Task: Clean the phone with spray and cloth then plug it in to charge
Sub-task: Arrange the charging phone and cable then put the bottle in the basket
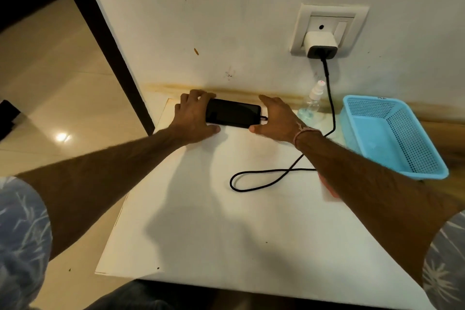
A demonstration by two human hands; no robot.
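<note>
A black phone [232, 113] lies flat, screen dark, on the white table [226, 221] close to the wall. My left hand [193, 118] clasps its left end, fingers over the far edge and thumb at the near edge. My right hand [275, 118] arches around the right end with fingers spread, thumb tip by the near corner. A black cable [261, 173] is plugged into the phone's right end and runs in a loop up to a white charger [320, 43] in the wall socket [327, 20]. A clear spray bottle [312, 103] stands right of my right hand. A pink cloth [327, 190] peeks out under my right forearm.
A light blue perforated basket [392, 133] sits at the table's right side by the wall. A dark door frame [105, 40] and glossy tiled floor [50, 83] lie to the left. The table's left edge drops off near my left forearm.
</note>
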